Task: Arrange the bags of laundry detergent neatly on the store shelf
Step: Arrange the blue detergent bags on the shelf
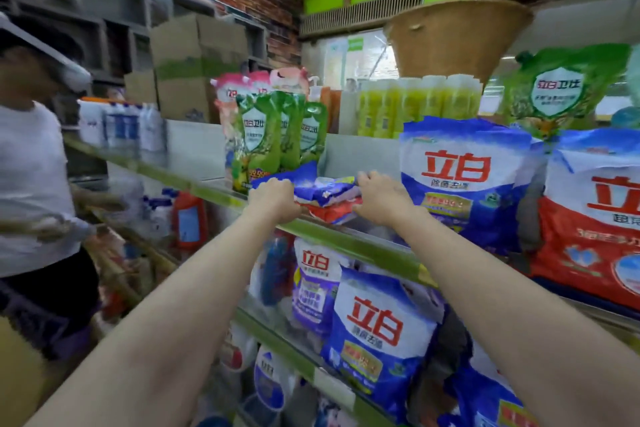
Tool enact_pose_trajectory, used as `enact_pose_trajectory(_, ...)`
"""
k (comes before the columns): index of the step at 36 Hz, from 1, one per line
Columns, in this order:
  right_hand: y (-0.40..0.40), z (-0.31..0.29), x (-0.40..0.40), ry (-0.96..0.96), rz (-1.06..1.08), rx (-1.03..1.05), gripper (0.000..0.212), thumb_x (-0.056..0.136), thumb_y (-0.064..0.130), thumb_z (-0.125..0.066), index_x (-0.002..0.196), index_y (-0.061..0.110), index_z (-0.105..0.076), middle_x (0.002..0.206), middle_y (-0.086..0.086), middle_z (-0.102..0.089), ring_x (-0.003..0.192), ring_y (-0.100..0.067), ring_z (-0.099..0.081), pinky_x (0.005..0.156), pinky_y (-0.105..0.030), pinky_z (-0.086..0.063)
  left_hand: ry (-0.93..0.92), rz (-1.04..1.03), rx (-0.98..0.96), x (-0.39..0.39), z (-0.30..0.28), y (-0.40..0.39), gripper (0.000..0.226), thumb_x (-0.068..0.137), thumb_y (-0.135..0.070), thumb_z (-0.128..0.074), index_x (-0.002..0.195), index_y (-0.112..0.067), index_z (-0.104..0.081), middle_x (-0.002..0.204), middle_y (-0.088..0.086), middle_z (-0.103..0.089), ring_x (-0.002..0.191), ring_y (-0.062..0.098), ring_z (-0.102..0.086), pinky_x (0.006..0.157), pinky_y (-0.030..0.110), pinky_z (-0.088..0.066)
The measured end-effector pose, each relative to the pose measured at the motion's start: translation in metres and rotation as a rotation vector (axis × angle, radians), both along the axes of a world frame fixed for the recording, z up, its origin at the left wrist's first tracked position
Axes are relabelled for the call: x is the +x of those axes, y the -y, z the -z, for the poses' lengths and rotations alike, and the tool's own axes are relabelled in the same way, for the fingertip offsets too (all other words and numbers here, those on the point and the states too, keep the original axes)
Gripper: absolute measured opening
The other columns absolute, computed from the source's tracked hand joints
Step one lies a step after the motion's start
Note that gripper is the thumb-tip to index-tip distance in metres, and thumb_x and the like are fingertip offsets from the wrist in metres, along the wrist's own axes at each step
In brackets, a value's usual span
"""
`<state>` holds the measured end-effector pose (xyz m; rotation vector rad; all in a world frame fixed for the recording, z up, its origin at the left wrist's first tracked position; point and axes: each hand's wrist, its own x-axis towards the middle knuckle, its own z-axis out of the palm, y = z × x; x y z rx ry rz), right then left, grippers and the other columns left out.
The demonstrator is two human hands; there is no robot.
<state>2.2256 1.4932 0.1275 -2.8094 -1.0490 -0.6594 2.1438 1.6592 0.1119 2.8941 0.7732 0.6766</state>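
Both forearms reach up to shelf edge | L hand grips left end of flat stacked detergent bags | R hand clasps right end, prob. to square stack | upright blue bag just right.

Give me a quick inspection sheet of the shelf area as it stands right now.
Surface: upper shelf with a green front edge; another shelf below it.
Job's things: flat stack of bags, blue on red, at the shelf edge; upright blue bag and red bag to its right; more blue bags on the lower shelf.
Clutter: green pouches, yellow-green bottles, cardboard boxes.
Grippers: left hand and right hand both grip the flat stack.
Cables: nothing seen.
Surroundings: another person at left; woven basket above.
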Motion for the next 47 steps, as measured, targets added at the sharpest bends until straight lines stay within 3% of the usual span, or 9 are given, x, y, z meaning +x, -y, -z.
enact_pose_trajectory(4, -0.02, 0.003, 0.012, -0.025, -0.013, 0.009, 0.039, 0.088, 0.029, -0.054, 0.12, 0.011, -0.044, 0.128, -0.011, -0.047, 0.123, -0.029, -0.044, 0.096, -0.045, -0.04, 0.013, 0.032, -0.111, 0.016, 0.005, -0.019, 0.035, 0.092, -0.029, -0.048, 0.1, 0.003, -0.059, 0.108, 0.021, -0.062, 0.101, 0.037, -0.059, 0.08, 0.04, -0.048)
enact_pose_trajectory(11, -0.034, 0.012, 0.037, -0.063, 0.032, 0.004, 0.04, 0.093, 0.021, -0.042, 0.132, 0.01, -0.038, 0.136, -0.012, -0.044, 0.128, -0.03, -0.041, 0.099, -0.046, -0.039, 0.12, 0.007, -0.395, 0.055, 0.017, -0.023, 0.047, 0.101, -0.031, -0.031, 0.122, 0.004, -0.054, 0.131, 0.022, -0.054, 0.121, 0.036, -0.049, 0.095, 0.036, -0.041)
enact_pose_trajectory(20, -0.038, 0.026, 0.066, -0.297, 0.009, 0.008, 0.04, 0.097, 0.014, -0.037, 0.136, 0.007, -0.039, 0.133, -0.019, -0.052, 0.117, -0.035, -0.053, 0.091, -0.038, -0.045, 0.099, -0.121, -0.691, 0.101, 0.014, -0.042, 0.082, 0.088, -0.068, -0.035, 0.14, -0.006, -0.044, 0.144, 0.018, -0.043, 0.132, 0.035, -0.04, 0.112, 0.042, -0.03)
enact_pose_trajectory(25, -0.035, 0.029, 0.073, -0.271, -0.058, -0.021, 0.046, 0.098, 0.01, -0.033, 0.143, 0.017, -0.036, 0.145, -0.015, -0.036, 0.126, -0.033, -0.045, 0.098, -0.036, -0.038, 0.154, -0.144, -0.707, 0.126, 0.017, -0.05, 0.055, 0.089, -0.044, -0.041, 0.129, -0.008, -0.054, 0.141, 0.016, -0.048, 0.128, 0.035, -0.045, 0.109, 0.041, -0.035)
enact_pose_trajectory(33, -0.033, 0.024, 0.084, -0.331, 0.001, 0.078, 0.034, 0.095, 0.005, -0.032, 0.121, 0.002, -0.053, 0.132, -0.017, -0.054, 0.12, -0.032, -0.05, 0.093, -0.031, -0.039, 0.709, 0.074, -1.018, 0.131, -0.009, -0.016, 0.035, 0.101, -0.017, -0.038, 0.132, -0.004, -0.047, 0.135, 0.018, -0.051, 0.124, 0.035, -0.047, 0.105, 0.039, -0.038)
enact_pose_trajectory(38, -0.023, 0.019, 0.088, -0.497, 0.033, 0.277, 0.015, 0.095, 0.006, -0.038, 0.091, 0.009, -0.051, 0.109, -0.017, -0.058, 0.107, -0.032, -0.054, 0.077, -0.03, -0.038, 0.919, 0.157, -1.17, 0.128, -0.012, -0.022, 0.03, 0.099, -0.02, -0.045, 0.125, -0.007, -0.053, 0.121, 0.018, -0.059, 0.111, 0.035, -0.057, 0.09, 0.038, -0.047)
enact_pose_trajectory(41, -0.019, 0.017, 0.092, -0.783, -0.045, 0.739, 0.023, 0.093, 0.011, -0.049, 0.071, 0.015, -0.051, 0.075, -0.003, -0.052, 0.07, -0.019, -0.053, 0.065, -0.026, -0.043, 1.016, 0.193, -1.269, 0.123, -0.004, -0.037, 0.014, 0.098, -0.02, -0.048, 0.092, -0.013, -0.059, 0.098, 0.011, -0.063, 0.087, 0.03, -0.059, 0.078, 0.036, -0.046)
enact_pose_trajectory(44, -0.009, 0.003, 0.081, -1.046, -0.264, 1.206, 0.018, 0.094, 0.009, -0.048, 0.076, 0.012, -0.054, 0.073, -0.006, -0.054, 0.064, -0.015, -0.051, 0.063, -0.024, -0.044, 1.064, 0.345, -1.388, 0.11, -0.006, -0.044, 0.023, 0.098, -0.014, -0.048, 0.076, -0.02, -0.052, 0.078, 0.002, -0.058, 0.067, 0.021, -0.055, 0.066, 0.036, -0.044)
enact_pose_trajectory(47, 0.003, -0.013, 0.07, -1.161, -0.442, 1.317, 0.013, 0.093, 0.021, -0.054, 0.088, 0.011, -0.061, 0.069, -0.003, -0.071, 0.07, -0.018, -0.064, 0.075, -0.033, -0.053, 1.021, 0.533, -1.406, 0.097, -0.015, -0.044, 0.018, 0.098, -0.013, -0.047, 0.083, -0.021, -0.055, 0.081, 0.002, -0.062, 0.066, 0.02, -0.06, 0.062, 0.034, -0.049)
